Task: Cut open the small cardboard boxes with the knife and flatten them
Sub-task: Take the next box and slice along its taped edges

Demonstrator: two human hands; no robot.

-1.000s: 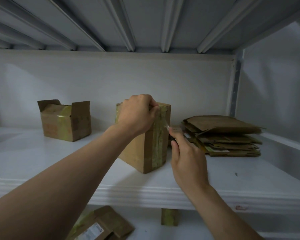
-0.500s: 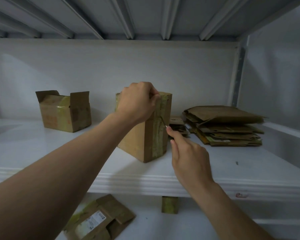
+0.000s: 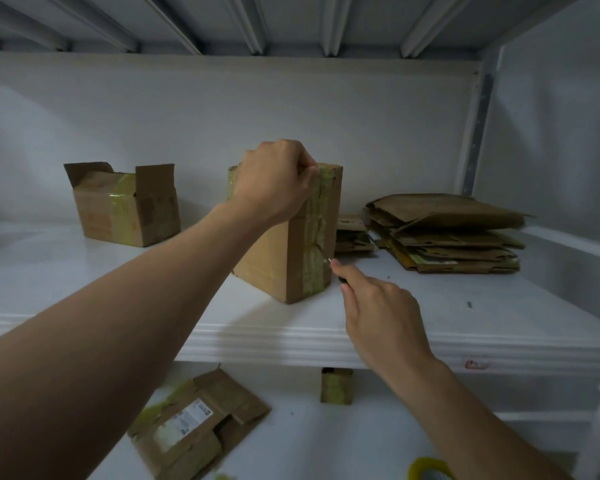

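On the lower shelf (image 3: 326,441), nearest the camera, lie a flattened box with a shipping label (image 3: 194,424) and what looks like a roll of tape (image 3: 428,472), cut off by the bottom edge.

Above, at the front of the white upper shelf (image 3: 430,313), a person's right hand (image 3: 381,317) grips a small knife (image 3: 328,259). Its short blade touches the greenish tape seam (image 3: 317,237) low on an upright cardboard box (image 3: 274,265). The handle is almost wholly hidden inside the curled fingers, so its shape cannot be made out.

The box stands on end near the shelf's front edge, one corner turned toward the camera. The left hand (image 3: 274,181) is clenched over its top, holding it steady — whether the fingers hook under a flap or merely clamp the edge cannot be seen.

The box looks light and probably empty. Its thin walls are likely to give under the blade and to skid on the smooth painted shelf, so a firm hold at the top, apart from the blade, seems the sensible brace. The layered tape appears tougher than the cardboard beneath.

Farther back, an opened box with raised flaps (image 3: 125,209) sits to the left and a stack of flattened boxes (image 3: 444,233) lies to the right. A smaller flattened piece (image 3: 352,233) lies between the stack and the upright box, partly hidden behind the box. Dim light blurs any printing.
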